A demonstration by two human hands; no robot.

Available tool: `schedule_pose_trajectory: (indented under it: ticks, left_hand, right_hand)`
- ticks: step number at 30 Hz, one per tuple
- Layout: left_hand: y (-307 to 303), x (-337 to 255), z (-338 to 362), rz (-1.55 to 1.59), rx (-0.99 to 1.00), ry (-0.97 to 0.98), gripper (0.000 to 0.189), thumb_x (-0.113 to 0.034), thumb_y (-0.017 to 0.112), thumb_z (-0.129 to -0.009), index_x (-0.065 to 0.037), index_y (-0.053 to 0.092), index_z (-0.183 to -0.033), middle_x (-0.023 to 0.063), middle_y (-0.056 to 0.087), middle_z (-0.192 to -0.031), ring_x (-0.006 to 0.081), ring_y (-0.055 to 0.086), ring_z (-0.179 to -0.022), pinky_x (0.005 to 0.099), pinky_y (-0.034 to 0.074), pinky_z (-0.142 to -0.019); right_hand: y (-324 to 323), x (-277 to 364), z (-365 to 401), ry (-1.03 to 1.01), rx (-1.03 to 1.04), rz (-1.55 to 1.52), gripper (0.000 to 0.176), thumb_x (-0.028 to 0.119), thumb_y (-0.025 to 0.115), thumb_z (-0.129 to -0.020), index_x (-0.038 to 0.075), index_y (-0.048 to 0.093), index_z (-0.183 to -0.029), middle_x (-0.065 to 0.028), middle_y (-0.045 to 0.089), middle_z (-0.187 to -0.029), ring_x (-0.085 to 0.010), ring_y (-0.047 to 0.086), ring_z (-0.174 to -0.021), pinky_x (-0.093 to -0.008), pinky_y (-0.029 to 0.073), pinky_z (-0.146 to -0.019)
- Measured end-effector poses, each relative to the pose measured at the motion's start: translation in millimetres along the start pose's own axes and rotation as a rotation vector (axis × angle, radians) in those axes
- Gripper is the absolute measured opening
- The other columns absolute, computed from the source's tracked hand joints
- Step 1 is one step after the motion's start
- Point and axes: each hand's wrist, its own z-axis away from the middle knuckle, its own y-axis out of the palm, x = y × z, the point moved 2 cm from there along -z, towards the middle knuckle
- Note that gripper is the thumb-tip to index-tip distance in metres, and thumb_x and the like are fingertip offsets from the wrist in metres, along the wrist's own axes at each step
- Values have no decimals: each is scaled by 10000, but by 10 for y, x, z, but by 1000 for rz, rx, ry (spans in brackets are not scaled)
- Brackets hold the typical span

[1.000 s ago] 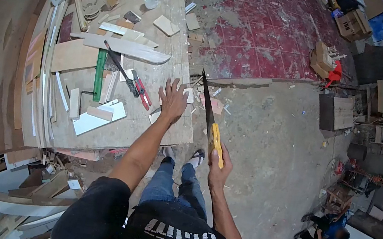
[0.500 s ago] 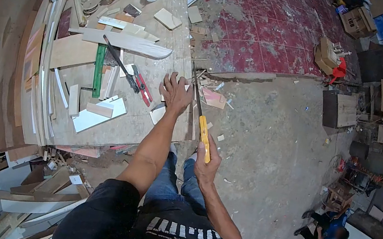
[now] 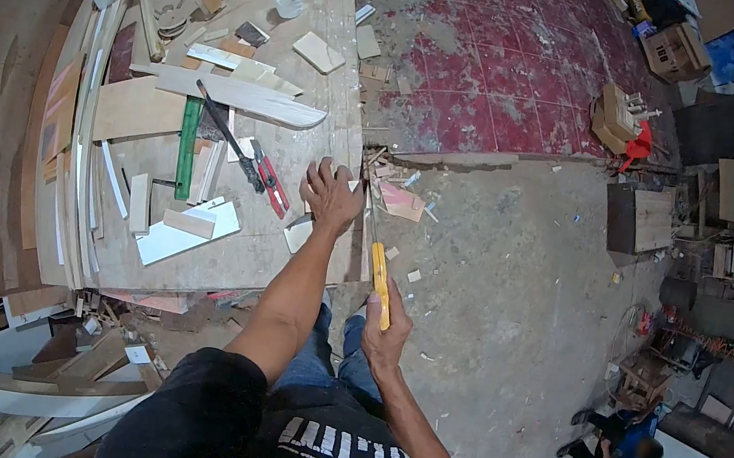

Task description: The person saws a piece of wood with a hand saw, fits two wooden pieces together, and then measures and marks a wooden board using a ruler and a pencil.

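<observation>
My right hand (image 3: pixel 388 332) is closed round the yellow handle of a hand saw (image 3: pixel 381 280). Its thin blade points away from me along the right edge of the workbench (image 3: pixel 339 253). My left hand (image 3: pixel 330 199) lies palm down near that edge, fingers spread, pressing on a pale piece of wood (image 3: pixel 297 235) that is mostly hidden beneath it. Left of this hand lie red-handled pliers or cutters (image 3: pixel 270 182), a black tool (image 3: pixel 232 137) and a green strip (image 3: pixel 187 150).
Wood offcuts, a long pale shaped board (image 3: pixel 235 90) and a white panel (image 3: pixel 186 236) cover the bench. Scraps (image 3: pixel 402 203) litter the concrete floor right of it. A person (image 3: pixel 617 446) sits at lower right, near a wooden cabinet (image 3: pixel 640 219).
My right hand has drawn the saw back toward me, down in the view. My left hand stays at almost the same spot on the bench.
</observation>
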Motion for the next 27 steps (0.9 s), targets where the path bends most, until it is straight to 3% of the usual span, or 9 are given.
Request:
schedule_pose_trajectory:
  ticks: [6,8,12,14,17,21,23,27]
  left_hand:
    - [25,12,-25,17,-9,2,412,-435,631,-879,-110,628,-1133,175,339,-1504,430,158,-1459,631,100,-1152]
    - [17,7,-13,-8,4,1,414,-436,630,-880,-113,629,-1138,177,343,-1501,433,161,-1456,633,111,-1142]
    - [29,-7,-6,-24,-32,19,413,-432,638,-875,-114,629,-1137,176,349,-1495,433,169,-1451,628,121,-1136]
    - [35,8,-6,-18,-49,20,415,-430,646,-865,-117,630,-1138,175,353,-1491,429,178,-1447,619,129,-1132]
    - [41,13,-1,-39,-56,33,420,-427,652,-855,-118,628,-1139,173,356,-1485,428,183,-1445,616,139,-1125]
    - [45,-4,-20,-55,-47,28,417,-424,651,-853,-120,627,-1137,170,359,-1478,428,185,-1444,614,146,-1120]
    - [61,12,-5,-68,-70,42,408,-419,650,-856,-121,626,-1133,170,361,-1472,429,188,-1441,615,147,-1119]
    - [17,-4,4,-56,-60,56,404,-419,644,-863,-122,624,-1136,173,357,-1475,435,183,-1443,621,140,-1124]
  right_hand:
    - [-46,106,-16,60,42,-8,429,172,606,-1004,-64,577,-1362,-169,723,-1035,-162,658,-891,-302,525,-789]
    - [-33,99,-46,-34,11,47,416,161,610,-986,-63,588,-1335,-248,725,-964,-228,713,-788,-318,548,-709]
    - [-37,-19,31,-102,-31,77,402,150,615,-978,-48,601,-1327,-241,727,-963,-233,721,-791,-325,550,-702]
    - [-33,-135,80,-36,-12,35,406,158,609,-998,-66,597,-1336,-209,725,-1104,-194,685,-946,-322,531,-824]
    - [-14,-289,84,-34,-5,43,395,146,611,-994,-72,602,-1324,-205,724,-1096,-190,682,-952,-315,529,-834]
    - [22,-388,130,-42,-12,3,382,137,607,-993,-75,609,-1311,-194,726,-1077,-189,682,-941,-309,529,-826]
    - [82,-374,46,-129,-71,1,375,117,630,-966,-54,621,-1300,-209,735,-974,-221,721,-821,-325,553,-725]
    - [131,-281,-38,-12,-14,42,371,117,626,-969,-62,625,-1294,-205,732,-971,-217,714,-820,-320,552,-726]
